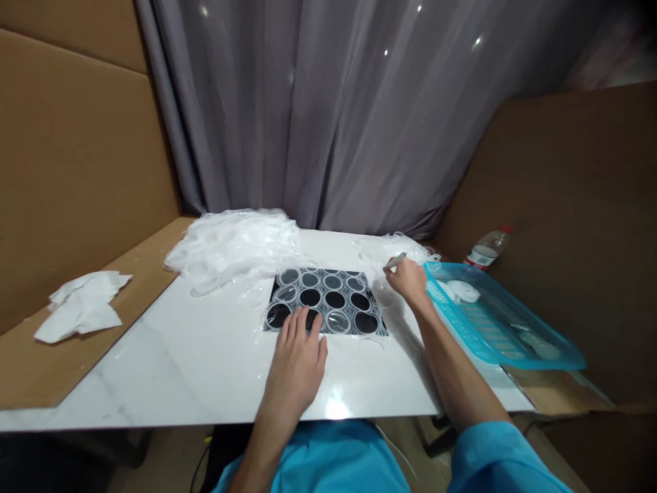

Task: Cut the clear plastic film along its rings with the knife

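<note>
A dark sheet patterned with rows of circles lies on the white marbled table. My left hand rests flat on its lower left edge, fingers stretched out over the circles. My right hand is beyond the sheet's upper right corner, its fingers closed around a thin greyish tool that points left. Clear film or thin rings lie over parts of the sheet. Behind it on the left is a large heap of clear and white plastic pieces; a smaller heap lies behind my right hand.
A blue plastic basket holding white items stands on the right, with a red-capped bottle behind it. Crumpled white tissues lie on cardboard at the left. Cardboard walls flank the table; a grey curtain hangs behind.
</note>
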`<state>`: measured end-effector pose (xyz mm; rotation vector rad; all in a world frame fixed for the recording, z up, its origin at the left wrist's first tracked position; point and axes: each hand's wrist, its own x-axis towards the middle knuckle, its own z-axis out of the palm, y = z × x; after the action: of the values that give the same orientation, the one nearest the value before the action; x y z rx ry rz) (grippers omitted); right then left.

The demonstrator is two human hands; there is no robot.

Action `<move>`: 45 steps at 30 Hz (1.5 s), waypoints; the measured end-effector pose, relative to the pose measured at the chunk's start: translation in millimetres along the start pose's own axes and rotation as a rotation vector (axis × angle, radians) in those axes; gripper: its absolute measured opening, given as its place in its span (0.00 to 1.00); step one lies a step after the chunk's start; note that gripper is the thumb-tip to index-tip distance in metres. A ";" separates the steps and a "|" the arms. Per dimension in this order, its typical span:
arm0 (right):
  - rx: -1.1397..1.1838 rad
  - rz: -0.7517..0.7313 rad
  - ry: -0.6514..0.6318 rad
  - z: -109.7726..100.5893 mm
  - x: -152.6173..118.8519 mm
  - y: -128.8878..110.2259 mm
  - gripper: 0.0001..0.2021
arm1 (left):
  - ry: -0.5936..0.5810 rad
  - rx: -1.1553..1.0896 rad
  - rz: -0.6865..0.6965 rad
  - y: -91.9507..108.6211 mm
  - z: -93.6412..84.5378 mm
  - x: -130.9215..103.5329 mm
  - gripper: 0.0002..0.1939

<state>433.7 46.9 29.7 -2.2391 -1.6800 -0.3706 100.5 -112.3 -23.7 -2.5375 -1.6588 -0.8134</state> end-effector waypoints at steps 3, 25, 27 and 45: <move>0.123 -0.043 0.031 -4.3 -1.2 -6.3 0.12 | 0.062 0.006 -0.076 0.1 -1.7 2.4 0.24; 1.221 -0.702 -0.691 4.8 -66.5 -177.9 0.17 | 0.052 0.133 -0.143 -1.6 4.2 -2.0 0.27; 1.273 -0.661 -0.681 9.4 -64.3 -177.5 0.19 | 0.058 0.132 -0.145 -1.8 4.7 -2.0 0.27; 1.016 -0.802 -0.543 -0.3 -68.3 -180.7 0.12 | 0.065 0.158 -0.146 -0.2 5.1 -2.9 0.26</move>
<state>241.1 33.7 20.7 -0.9059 -2.2319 0.8333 101.6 -113.3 -29.3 -2.2848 -1.8254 -0.7310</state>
